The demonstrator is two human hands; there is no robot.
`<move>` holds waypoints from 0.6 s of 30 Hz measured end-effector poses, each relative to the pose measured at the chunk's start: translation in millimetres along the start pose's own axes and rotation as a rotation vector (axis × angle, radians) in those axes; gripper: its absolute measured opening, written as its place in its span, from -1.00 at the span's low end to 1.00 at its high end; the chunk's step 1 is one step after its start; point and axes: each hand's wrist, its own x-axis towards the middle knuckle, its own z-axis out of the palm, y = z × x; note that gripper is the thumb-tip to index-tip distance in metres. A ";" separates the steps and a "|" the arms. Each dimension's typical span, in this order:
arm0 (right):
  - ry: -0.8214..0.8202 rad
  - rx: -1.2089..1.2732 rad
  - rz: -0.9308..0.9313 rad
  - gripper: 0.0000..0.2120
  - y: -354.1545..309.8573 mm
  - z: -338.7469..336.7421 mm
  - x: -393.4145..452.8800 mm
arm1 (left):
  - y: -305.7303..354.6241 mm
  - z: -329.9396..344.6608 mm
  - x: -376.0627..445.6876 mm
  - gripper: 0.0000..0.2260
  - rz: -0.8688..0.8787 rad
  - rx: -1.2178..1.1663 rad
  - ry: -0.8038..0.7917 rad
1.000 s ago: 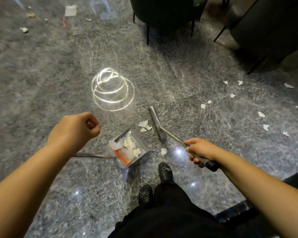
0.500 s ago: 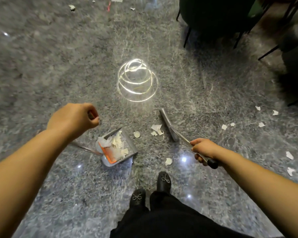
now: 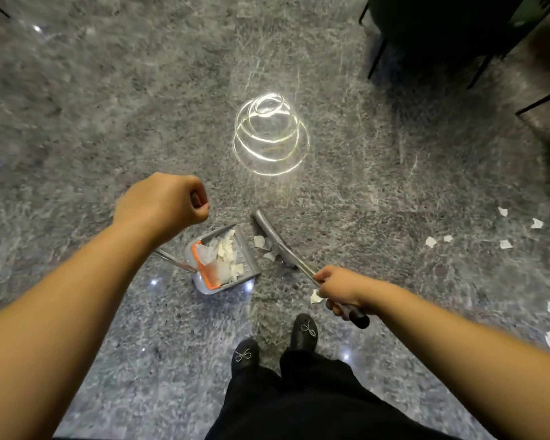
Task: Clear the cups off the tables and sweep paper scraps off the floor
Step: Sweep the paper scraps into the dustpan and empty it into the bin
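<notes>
Two small paper scraps (image 3: 261, 242) are being pressed toward the dustpan (image 3: 224, 260) by the broom head (image 3: 272, 238), and they are now lying just beside the pan's open lip, nearer to it than half a second ago, when they were sitting further out with a loose round piece between them and the pan. That round piece is no longer being seen on the floor, so it is probably being counted among the pale pile already lying inside the pan against the orange comb (image 3: 205, 268). One stray scrap (image 3: 315, 296) is being left behind on the floor, close under the right hand (image 3: 340, 289) and partly hidden by it. The right hand is being kept fully curled around the broom handle (image 3: 351, 311), with the dark grip end sticking out below the fist. The left hand (image 3: 162, 203) is being held in a tight fist around the top of the dustpan's long handle, whose lower rod (image 3: 172, 260) is showing beneath the forearm. Further scraps (image 3: 502, 242) are lying well apart to the right, near the dark chairs (image 3: 442, 27). Sweeping is therefore being judged as partly done only; no cups or tables are being shown.
</notes>
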 end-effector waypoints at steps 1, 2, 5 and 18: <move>-0.013 -0.010 -0.006 -0.62 -4.3 6.9 1.2 | -1.3 1.3 -1.7 -0.90 0.008 -0.002 -0.002; -0.027 -0.012 -0.010 -0.63 -8.4 14.4 2.5 | -3.7 2.5 -3.9 -0.89 0.011 -0.006 -0.006; -0.071 0.017 -0.016 -0.65 -17.7 36.0 6.4 | -14.8 4.6 -13.7 -0.87 -0.012 -0.016 -0.008; 0.010 0.213 -0.027 -0.62 -4.6 103.1 -39.9 | -81.7 7.3 -67.7 -0.91 -0.026 -0.136 0.016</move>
